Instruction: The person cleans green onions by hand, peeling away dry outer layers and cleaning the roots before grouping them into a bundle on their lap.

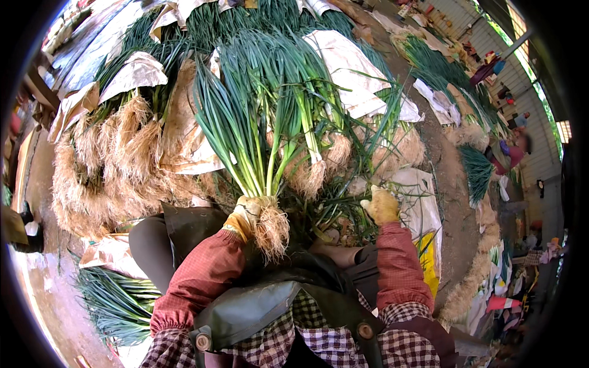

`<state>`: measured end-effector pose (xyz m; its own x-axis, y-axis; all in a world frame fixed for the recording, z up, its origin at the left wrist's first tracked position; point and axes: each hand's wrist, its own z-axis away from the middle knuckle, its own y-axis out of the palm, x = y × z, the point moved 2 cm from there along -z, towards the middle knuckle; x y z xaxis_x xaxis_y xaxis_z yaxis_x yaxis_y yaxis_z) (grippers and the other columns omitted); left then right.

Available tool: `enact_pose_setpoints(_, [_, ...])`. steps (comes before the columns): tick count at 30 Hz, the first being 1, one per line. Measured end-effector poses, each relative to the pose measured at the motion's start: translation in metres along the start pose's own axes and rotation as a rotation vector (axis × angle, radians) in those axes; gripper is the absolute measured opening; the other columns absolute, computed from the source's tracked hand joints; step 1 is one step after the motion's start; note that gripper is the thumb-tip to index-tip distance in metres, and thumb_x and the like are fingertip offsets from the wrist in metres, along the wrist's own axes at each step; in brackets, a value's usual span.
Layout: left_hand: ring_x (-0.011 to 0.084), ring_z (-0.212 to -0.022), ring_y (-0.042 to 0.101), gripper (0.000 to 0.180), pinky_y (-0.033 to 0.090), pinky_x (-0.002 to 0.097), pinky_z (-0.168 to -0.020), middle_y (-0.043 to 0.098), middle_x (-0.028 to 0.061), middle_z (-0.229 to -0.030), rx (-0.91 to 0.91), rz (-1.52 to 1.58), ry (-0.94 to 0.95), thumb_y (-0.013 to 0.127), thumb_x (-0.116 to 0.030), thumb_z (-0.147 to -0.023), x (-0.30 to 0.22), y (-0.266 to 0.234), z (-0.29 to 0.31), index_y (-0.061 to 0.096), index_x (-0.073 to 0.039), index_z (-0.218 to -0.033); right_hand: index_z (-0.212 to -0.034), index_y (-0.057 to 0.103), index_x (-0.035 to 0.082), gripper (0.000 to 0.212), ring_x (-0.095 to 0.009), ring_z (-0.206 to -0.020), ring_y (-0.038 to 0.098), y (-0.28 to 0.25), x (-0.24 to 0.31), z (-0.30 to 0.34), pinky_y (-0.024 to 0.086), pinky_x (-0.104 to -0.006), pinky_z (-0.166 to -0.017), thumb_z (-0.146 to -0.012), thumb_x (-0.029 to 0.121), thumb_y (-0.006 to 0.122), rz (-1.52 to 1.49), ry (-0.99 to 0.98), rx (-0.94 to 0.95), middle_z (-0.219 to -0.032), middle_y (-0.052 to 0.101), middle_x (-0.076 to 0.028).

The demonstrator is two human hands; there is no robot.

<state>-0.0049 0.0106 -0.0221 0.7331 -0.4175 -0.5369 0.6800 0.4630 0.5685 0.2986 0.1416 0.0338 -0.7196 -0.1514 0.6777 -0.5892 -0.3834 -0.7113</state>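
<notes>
My left hand (245, 216), in a yellowish work glove, is closed round a bunch of green onions (253, 161) just above the roots. The pale roots (271, 233) hang below the fist toward me, and the long green leaves fan out away from me. My right hand (381, 205), gloved the same way, is off to the right with its fingers curled. Thin green leaf strands (370, 175) lie at its fingertips; whether it grips them I cannot make out. Trimmed leaves and debris (343, 221) litter the ground between my hands.
Ahead stands a pile of green onions (245, 18), partly under white sacks (346, 67). More rooty bunches (113, 153) are heaped at left. Other green onions (116, 303) lie by my left knee. A white and yellow sack (423, 227) lies at right. A person (509, 153) works farther off.
</notes>
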Motion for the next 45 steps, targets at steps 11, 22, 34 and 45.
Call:
enact_pose_setpoints(11, [0.0225, -0.074, 0.061, 0.030, 0.052, 0.0316, -0.066, 0.060, 0.0145, -0.092, 0.369, 0.313, -0.057, 0.056, -0.006, -0.078, -0.023, 0.001, 0.050, 0.052, 0.004, -0.106, -0.087, 0.057, 0.004, 0.019, -0.005, -0.040, 0.040, 0.158, 0.118, -0.041, 0.028, -0.0182, -0.036, -0.085, 0.023, 0.058, -1.115, 0.212, 0.498, -0.059, 0.053, 0.001])
enact_pose_setpoints(22, [0.0221, -0.064, 0.061, 0.011, 0.052, 0.0329, -0.057, 0.062, 0.0129, -0.076, 0.272, 0.130, -0.039, 0.056, -0.002, -0.078, 0.010, -0.013, 0.011, 0.059, 0.004, -0.086, -0.085, 0.061, 0.002, 0.028, -0.031, -0.070, 0.062, 0.158, 0.147, -0.066, 0.049, -0.0399, -0.060, -0.076, 0.026, 0.050, 0.748, -0.385, 0.302, -0.074, 0.063, -0.018])
enact_pose_setpoints(34, [0.0232, -0.061, 0.060, 0.015, 0.052, 0.0333, -0.052, 0.061, 0.0135, -0.074, 0.158, 0.328, 0.011, 0.060, -0.008, -0.078, 0.009, -0.015, 0.015, 0.058, 0.004, -0.087, -0.084, 0.053, 0.002, 0.016, -0.011, -0.047, 0.052, 0.118, 0.200, 0.007, 0.043, -0.0198, -0.040, -0.088, 0.017, 0.053, -0.903, -0.369, -0.005, -0.063, 0.057, -0.006])
enact_pose_setpoints(45, [0.0167, -0.073, 0.058, 0.040, 0.050, 0.0304, -0.065, 0.058, 0.0071, -0.085, 0.517, 0.253, -0.141, 0.060, -0.007, -0.079, -0.004, 0.012, 0.030, 0.049, -0.001, -0.117, -0.099, 0.053, 0.002, 0.019, -0.016, -0.067, 0.054, 0.100, 0.176, -0.206, 0.046, -0.0259, -0.061, -0.085, 0.015, 0.050, -0.084, 0.260, 0.004, -0.074, 0.054, -0.006])
